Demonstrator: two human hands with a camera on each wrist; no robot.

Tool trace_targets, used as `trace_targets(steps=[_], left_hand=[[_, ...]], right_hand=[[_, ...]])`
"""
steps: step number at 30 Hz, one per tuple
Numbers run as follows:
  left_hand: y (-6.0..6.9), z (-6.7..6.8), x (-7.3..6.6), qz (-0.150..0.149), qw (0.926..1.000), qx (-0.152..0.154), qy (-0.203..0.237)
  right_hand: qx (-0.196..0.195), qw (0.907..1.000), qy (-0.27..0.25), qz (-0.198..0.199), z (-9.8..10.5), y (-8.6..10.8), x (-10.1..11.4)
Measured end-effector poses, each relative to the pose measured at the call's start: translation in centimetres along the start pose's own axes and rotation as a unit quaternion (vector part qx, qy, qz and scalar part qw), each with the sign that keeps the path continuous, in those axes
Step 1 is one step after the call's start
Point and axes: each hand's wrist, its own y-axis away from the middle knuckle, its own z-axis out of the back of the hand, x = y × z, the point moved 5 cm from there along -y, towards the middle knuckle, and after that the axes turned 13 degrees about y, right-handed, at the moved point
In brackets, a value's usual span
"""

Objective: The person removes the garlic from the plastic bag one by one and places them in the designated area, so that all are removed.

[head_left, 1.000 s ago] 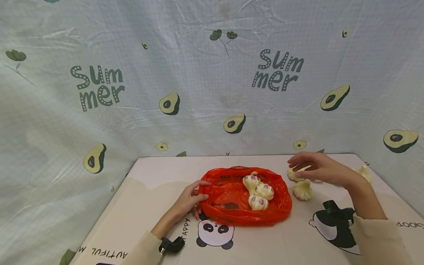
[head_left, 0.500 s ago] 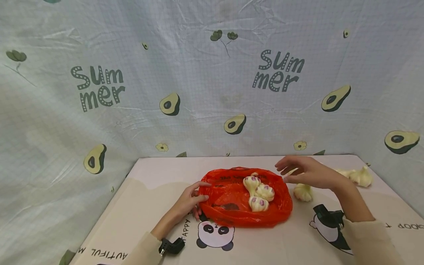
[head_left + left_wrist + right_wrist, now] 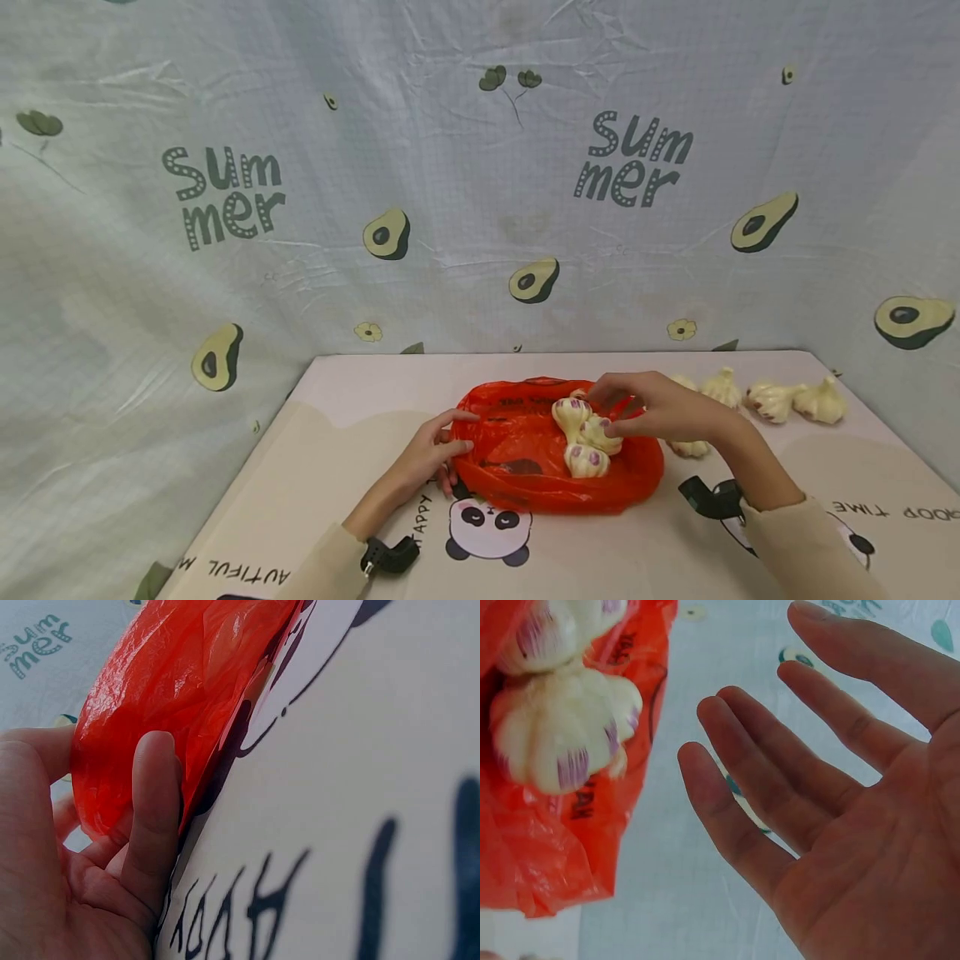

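Note:
A red plastic bag [image 3: 517,492] lies on the table with its mouth spread upward. Several white garlic bulbs [image 3: 587,461] with purple streaks sit in its right half. My left hand [image 3: 426,454] holds the bag's left edge; in the left wrist view, its fingers are bent around the red film [image 3: 187,667]. Over the bag's right side hovers my right hand [image 3: 660,407], fingers loosely bent and apart, with nothing in them. The right wrist view shows that palm bare beside a garlic bulb [image 3: 562,731]; in the head view its fingertips overlap the bulbs, so contact is unclear.
Several more garlic bulbs [image 3: 821,402] lie on the table [image 3: 622,558] to the right of the bag, some partly behind my right hand. A printed cloth wall [image 3: 450,167] rises at the table's back edge and both sides.
My right hand has moved left from above the loose garlic bulbs to over the bag's right side, uncovering several bulbs. My left hand and the bag have stayed in place.

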Motion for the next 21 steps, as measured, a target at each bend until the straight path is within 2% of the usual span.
trace_targets(steps=[8, 14, 21], left_hand=[[-0.1, -0.1, 0.0, -0.004, 1.0, 0.008, 0.001], [0.0, 0.0, 0.0, -0.001, 1.0, 0.004, 0.002], [0.0, -0.1, -0.1, -0.003, 1.0, 0.006, -0.001]], right_hand=[[-0.007, 0.9999, 0.008, -0.001, -0.4, -0.6, 0.6], [0.031, 0.9994, -0.004, -0.012, -1.1, -1.0, 0.8], [0.076, 0.9967, 0.028, 0.007, -1.8, -1.9, 1.7]])
